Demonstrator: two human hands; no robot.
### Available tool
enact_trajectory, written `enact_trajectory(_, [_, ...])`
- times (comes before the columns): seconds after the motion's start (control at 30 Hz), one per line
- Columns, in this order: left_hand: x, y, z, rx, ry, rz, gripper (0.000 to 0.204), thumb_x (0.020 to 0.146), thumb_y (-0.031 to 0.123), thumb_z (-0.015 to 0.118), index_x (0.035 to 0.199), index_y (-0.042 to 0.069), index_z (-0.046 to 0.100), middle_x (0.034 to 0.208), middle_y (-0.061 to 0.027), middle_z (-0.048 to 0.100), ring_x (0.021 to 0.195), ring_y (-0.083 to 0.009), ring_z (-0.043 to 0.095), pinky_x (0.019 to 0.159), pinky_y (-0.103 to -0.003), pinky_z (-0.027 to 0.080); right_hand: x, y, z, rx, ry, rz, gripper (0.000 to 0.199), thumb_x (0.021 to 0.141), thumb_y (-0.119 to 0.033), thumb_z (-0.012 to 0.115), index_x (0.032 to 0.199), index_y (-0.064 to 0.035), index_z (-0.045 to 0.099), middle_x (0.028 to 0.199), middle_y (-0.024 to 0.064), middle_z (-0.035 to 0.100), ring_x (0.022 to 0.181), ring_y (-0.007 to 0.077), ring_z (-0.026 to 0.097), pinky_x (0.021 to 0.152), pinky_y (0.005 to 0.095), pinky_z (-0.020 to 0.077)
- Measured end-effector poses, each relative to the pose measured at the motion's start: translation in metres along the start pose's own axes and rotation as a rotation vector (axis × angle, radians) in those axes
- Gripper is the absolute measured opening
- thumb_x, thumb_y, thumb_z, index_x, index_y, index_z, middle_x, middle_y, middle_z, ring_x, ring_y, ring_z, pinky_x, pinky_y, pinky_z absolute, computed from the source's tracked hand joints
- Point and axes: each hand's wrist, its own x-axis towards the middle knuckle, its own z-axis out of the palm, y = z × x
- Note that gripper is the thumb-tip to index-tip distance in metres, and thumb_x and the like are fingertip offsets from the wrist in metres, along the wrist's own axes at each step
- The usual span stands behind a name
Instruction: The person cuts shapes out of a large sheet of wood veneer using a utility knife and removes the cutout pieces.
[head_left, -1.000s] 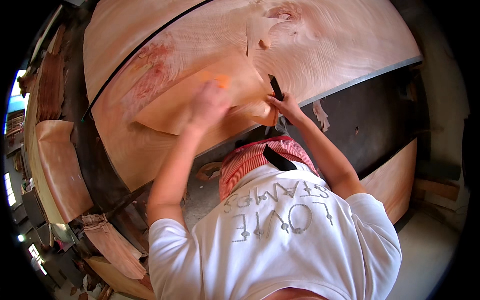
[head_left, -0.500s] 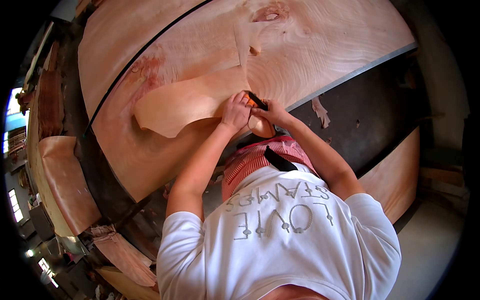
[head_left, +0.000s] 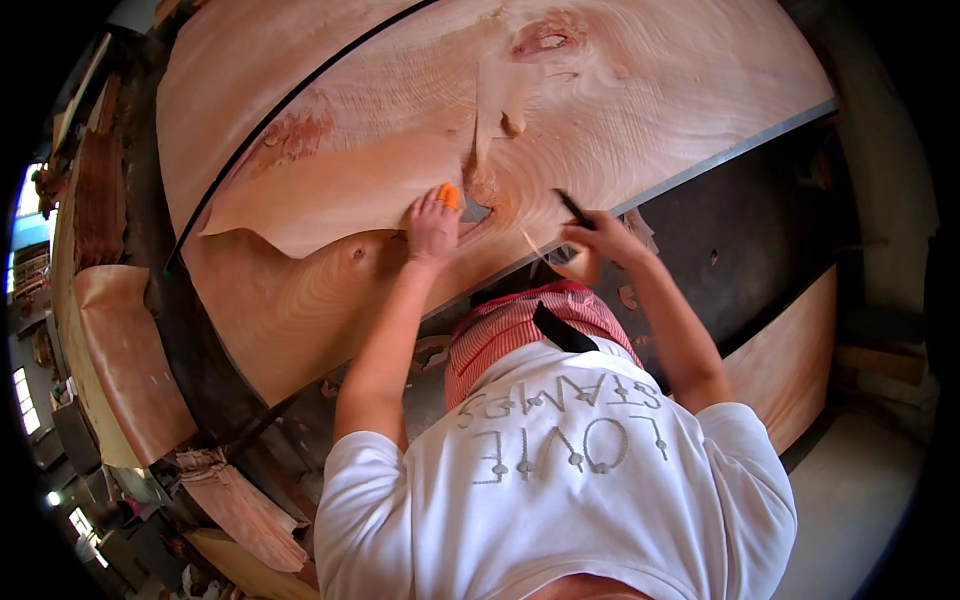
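A large sheet of pale wood veneer [head_left: 650, 110] lies on the table before me, with a loose, wavy-edged veneer piece [head_left: 320, 195] on top. My left hand [head_left: 434, 228] presses on the right end of that piece, fingers stretched out flat, with orange covers [head_left: 449, 195] on the fingertips. Just right of it is a ragged hole [head_left: 478, 212] in the sheet, showing grey. My right hand [head_left: 604, 238], somewhat blurred, is closed round a slim black knife-like tool [head_left: 573, 208] above the near edge; its blade cannot be made out. A pale veneer offcut [head_left: 575, 265] hangs below that hand.
A black curved cord or strip [head_left: 290, 95] crosses the sheet at the left. Narrow veneer scraps [head_left: 510, 125] lie near the middle. Stacked veneer [head_left: 135, 360] stands at the left, and another veneer sheet [head_left: 785, 350] leans at the right.
My hands have moved apart: the left slid left with the loose veneer piece, the right drew right with the black tool. The ragged hole now shows between them.
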Motion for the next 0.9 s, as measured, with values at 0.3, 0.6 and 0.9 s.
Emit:
enact_trajectory(0.3, [-0.019, 0.005, -0.024, -0.254, -0.002, -0.286, 0.022, 0.082, 0.018, 0.053, 0.096, 0.001, 0.056, 0.098, -0.0162, 0.058, 0.087, -0.0319, 0.056, 0.077, -0.04, 0.044, -0.184, 0.194, -0.169, -0.846, 0.844, 0.628, 0.05, 0.073, -0.038, 0.064, 0.107, -0.0025, 0.054, 0.094, 0.0165, 0.062, 0.091, 0.0304, 0.059, 0.076, 0.0365, 0.0457])
enact_trajectory(0.6, [-0.001, 0.082, -0.005, -0.412, 0.152, -0.217, 0.026, 0.083, 0.016, 0.05, 0.102, -0.001, 0.054, 0.103, -0.0165, 0.057, 0.092, -0.0317, 0.054, 0.083, -0.039, 0.042, -0.039, 0.051, -0.045, 0.126, 0.523, 0.162, 0.034, 0.087, -0.033, 0.049, 0.104, -0.0068, 0.061, 0.089, 0.0045, 0.064, 0.059, 0.0038, 0.048, 0.05, 0.0178, 0.0349])
enact_trajectory(0.9, [-0.02, 0.08, -0.026, -0.332, -0.251, 0.002, 0.047, 0.076, 0.038, 0.058, 0.108, 0.004, 0.054, 0.122, -0.0153, 0.045, 0.116, -0.0285, 0.039, 0.098, -0.047, 0.026, 0.116, 0.0, 0.076, 0.026, 0.385, 0.039, 0.029, 0.072, -0.029, 0.07, 0.08, -0.0035, 0.059, 0.056, -0.0017, 0.049, 0.047, 0.007, 0.042, 0.041, 0.024, 0.0316])
